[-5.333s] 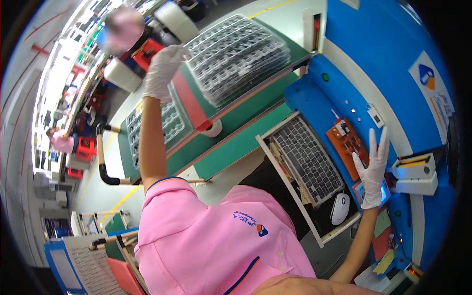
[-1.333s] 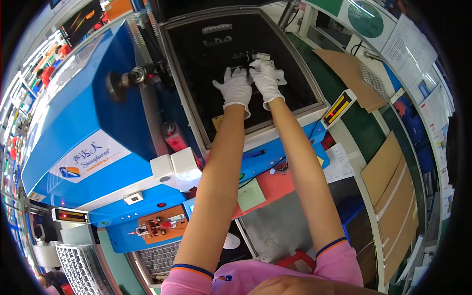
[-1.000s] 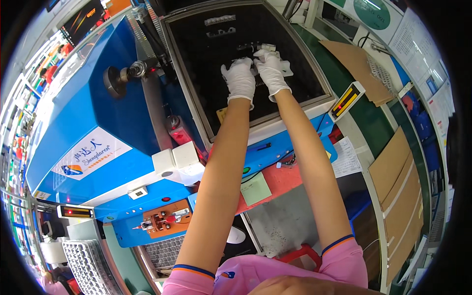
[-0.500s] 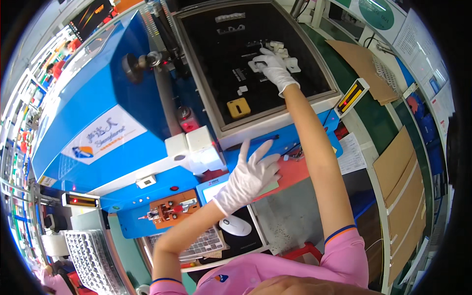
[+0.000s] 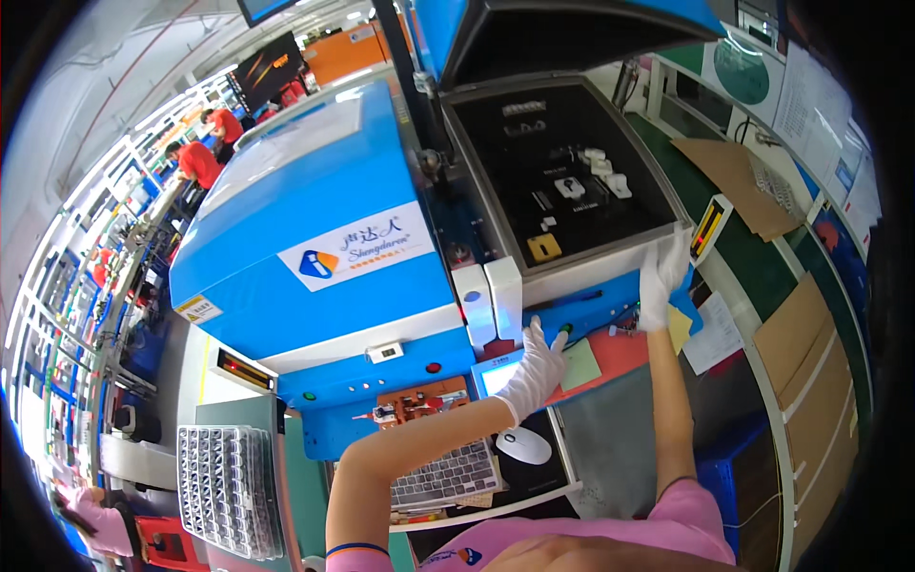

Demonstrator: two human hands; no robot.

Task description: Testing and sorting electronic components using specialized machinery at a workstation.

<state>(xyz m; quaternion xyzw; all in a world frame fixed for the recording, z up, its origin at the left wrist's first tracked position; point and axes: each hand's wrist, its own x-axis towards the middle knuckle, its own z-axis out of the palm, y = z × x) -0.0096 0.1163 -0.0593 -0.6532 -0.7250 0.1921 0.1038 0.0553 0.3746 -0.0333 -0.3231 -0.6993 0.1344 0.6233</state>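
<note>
The step in hand looked like tending the blue machine [image 5: 315, 210], with the white parts [image 5: 599, 166] lying in the black-floored box [image 5: 602, 256], toward its right edge and away from its front one. The left hand [image 5: 536, 374] was below the box's front edge, its fingers extended and holding nothing visible, the tips near a green button [image 5: 566, 329]; whether they touched it could not be told. The right hand [image 5: 661, 278] reached up to the front right corner, fingers stretched out but blurred, so any grip there could not be told. The next move seemed to call for keeping both hands outside the rim. A yellow block [image 5: 544, 248] sat by the front left corner, bare floor stretched from it to the right edge, and the lid [image 5: 572, 40] stood raised behind the far edge, leaving the top open.
</note>
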